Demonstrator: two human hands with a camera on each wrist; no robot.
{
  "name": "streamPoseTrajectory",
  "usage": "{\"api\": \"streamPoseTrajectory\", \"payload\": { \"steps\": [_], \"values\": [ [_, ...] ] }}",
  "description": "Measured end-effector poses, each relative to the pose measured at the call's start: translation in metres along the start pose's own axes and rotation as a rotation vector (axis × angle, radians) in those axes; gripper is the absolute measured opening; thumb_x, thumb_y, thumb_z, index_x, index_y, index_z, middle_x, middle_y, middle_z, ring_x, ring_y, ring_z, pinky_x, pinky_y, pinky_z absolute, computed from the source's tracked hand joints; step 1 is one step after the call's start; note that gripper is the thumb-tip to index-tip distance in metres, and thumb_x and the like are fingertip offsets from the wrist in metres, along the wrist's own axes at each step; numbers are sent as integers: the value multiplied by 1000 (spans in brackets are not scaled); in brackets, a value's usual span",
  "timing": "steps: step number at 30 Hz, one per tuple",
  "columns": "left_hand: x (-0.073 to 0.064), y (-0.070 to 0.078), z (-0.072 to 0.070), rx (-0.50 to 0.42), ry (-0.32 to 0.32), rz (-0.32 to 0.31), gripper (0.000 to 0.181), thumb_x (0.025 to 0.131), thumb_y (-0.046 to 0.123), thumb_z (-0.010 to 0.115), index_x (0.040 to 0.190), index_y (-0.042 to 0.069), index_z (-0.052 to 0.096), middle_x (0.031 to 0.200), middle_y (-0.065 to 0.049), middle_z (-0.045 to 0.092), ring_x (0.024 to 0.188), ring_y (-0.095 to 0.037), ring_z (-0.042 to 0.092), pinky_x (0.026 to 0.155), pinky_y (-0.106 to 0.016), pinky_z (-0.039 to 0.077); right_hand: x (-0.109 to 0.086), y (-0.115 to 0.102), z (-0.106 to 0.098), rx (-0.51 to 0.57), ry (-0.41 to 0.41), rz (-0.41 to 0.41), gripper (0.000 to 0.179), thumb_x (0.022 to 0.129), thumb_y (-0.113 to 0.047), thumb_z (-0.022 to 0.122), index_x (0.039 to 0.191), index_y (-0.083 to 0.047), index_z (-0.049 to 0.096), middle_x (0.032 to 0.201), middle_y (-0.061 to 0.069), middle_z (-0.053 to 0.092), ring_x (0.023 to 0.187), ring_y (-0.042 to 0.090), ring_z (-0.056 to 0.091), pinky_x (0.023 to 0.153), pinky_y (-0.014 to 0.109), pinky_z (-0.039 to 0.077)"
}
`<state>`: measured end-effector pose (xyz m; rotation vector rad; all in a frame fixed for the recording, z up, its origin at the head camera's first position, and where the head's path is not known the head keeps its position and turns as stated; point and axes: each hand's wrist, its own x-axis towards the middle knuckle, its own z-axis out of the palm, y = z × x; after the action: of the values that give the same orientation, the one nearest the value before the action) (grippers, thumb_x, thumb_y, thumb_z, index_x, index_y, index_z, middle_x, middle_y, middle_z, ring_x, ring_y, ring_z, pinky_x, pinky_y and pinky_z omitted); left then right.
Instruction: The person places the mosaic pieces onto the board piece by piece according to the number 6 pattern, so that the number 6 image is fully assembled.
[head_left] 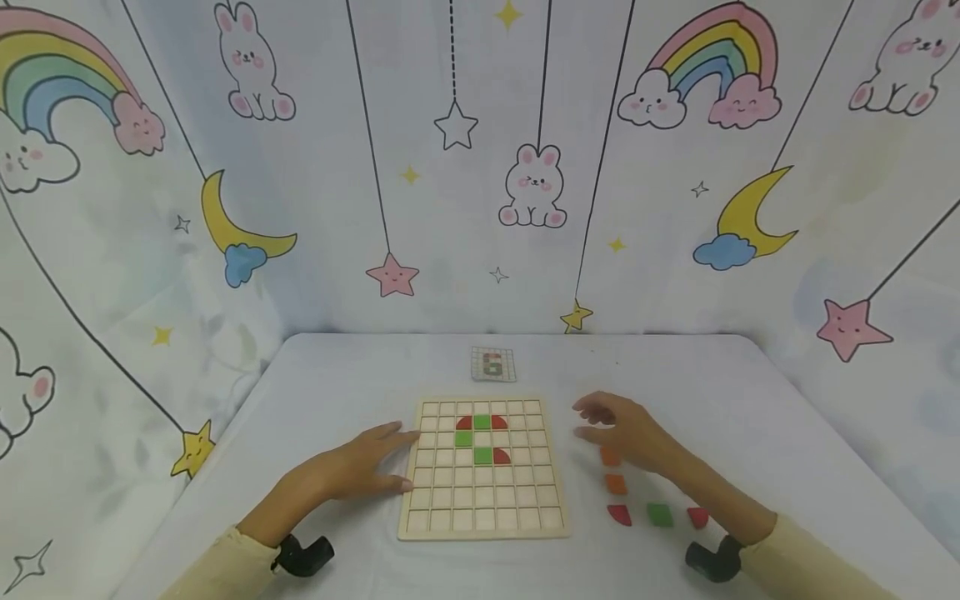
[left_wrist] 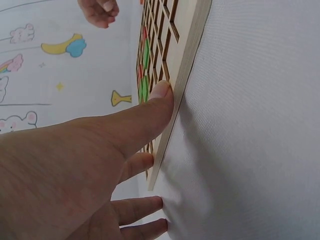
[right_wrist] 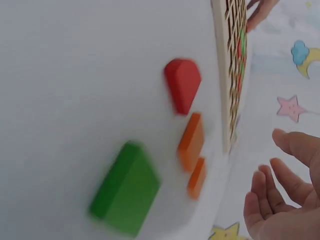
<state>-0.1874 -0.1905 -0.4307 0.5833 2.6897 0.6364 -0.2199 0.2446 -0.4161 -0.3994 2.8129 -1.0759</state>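
Observation:
A wooden grid board lies on the table. Green squares and red quarter-round pieces sit in some of its cells. My left hand is at the board's left edge, its thumb touching the rim and its fingers spread. To the right of the board, my right hand hovers with fingers loosely bent and nothing visible between them. Below it lie two orange pieces. Nearer the front are a red piece, a green square and another red piece, partly beside the forearm.
A small card printed with a coloured grid pattern lies behind the board. The white table is backed by a cloth with rabbits, stars, moons and rainbows. Each wrist carries a black strap-on device.

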Motion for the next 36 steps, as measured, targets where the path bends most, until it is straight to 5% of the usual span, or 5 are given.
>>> {"api": "streamPoseTrajectory", "payload": {
  "steps": [11, 19, 30, 36],
  "values": [
    [0, 0, -1, -7, -3, 0, 80, 95, 46, 78, 161, 13, 46, 167, -29, 31, 154, -51, 31, 120, -69, 33, -15, 37, -12, -26, -87, 129, 48, 92, -28, 83, 132, -9, 67, 128, 7, 69, 122, 30, 62, 109, 57, 52],
    [-1, 0, 0, -8, 0, -4, 79, 95, 46, 78, 160, 14, 46, 167, -29, 31, 154, -50, 31, 120, -69, 33, -20, 38, -14, -47, -122, 178, 49, 87, -26, 89, 127, -9, 67, 119, 4, 69, 116, 26, 61, 109, 55, 53],
    [0, 0, 0, -13, 6, 3, 79, 95, 45, 78, 160, 13, 46, 167, -29, 31, 154, -50, 31, 120, -69, 33, -21, 43, -11, -98, -135, 115, 30, 90, -20, 85, 115, -12, 70, 123, 5, 67, 120, 30, 61, 110, 58, 51],
    [0, 0, 1, -9, 11, 3, 79, 95, 45, 78, 160, 14, 46, 167, -28, 32, 154, -50, 31, 120, -68, 34, -20, 46, -9, -123, -104, 79, 23, 93, -17, 81, 112, -12, 70, 113, 1, 70, 110, 24, 63, 104, 53, 56]
  ]
}}
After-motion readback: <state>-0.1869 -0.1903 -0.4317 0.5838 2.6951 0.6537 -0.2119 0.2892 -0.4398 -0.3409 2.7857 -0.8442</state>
